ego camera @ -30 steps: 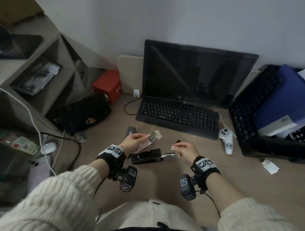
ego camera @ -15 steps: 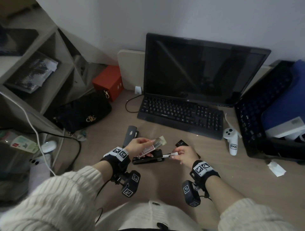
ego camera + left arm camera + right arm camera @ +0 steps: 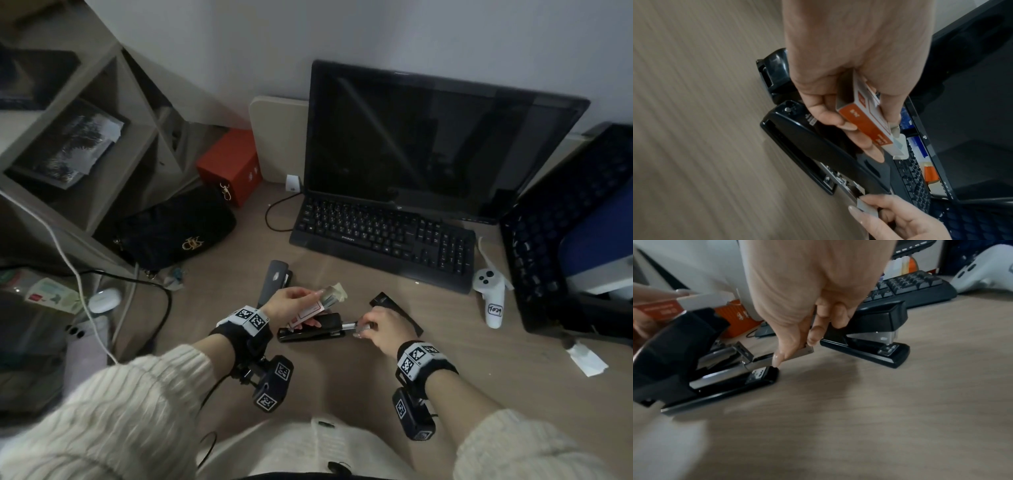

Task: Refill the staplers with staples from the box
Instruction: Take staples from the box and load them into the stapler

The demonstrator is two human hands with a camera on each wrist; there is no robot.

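Three staplers sit on the counter (image 3: 428, 394), lower centre of the head view, in front of a dark monitor (image 3: 435, 147) and keyboard (image 3: 383, 240). Working stapler (image 3: 310, 331) lies at centre with its long axis running left-right, magazine mouth facing right toward the right hand (image 3: 385, 328). Second stapler (image 3: 274, 282) lies just above the left hand (image 3: 289, 301); third stapler (image 3: 397, 311) is partly hidden behind the right hand (closed, clear in the right wrist view (image 3: 869, 335)).

Left hand: fingers curled round the staple box (image 3: 865, 120), orange and white, inner tray slid partly out, held just above the rear of the working stapler. Right hand: thumb and fingers pinch a staple strip (image 3: 795, 354), its left end already at the open channel, strip roughly in line with the stapler's axis. Coming move, I judge: slide the strip leftward along that axis; the right hand is the nearer one and does it, and a tilted strip could jam at the mouth.

Versus the earlier head frames: right hand and strip have come down and leftward onto the magazine, the left hand with the box has dropped closer to the stapler, and the head camera has shifted so more of the second stapler shows.
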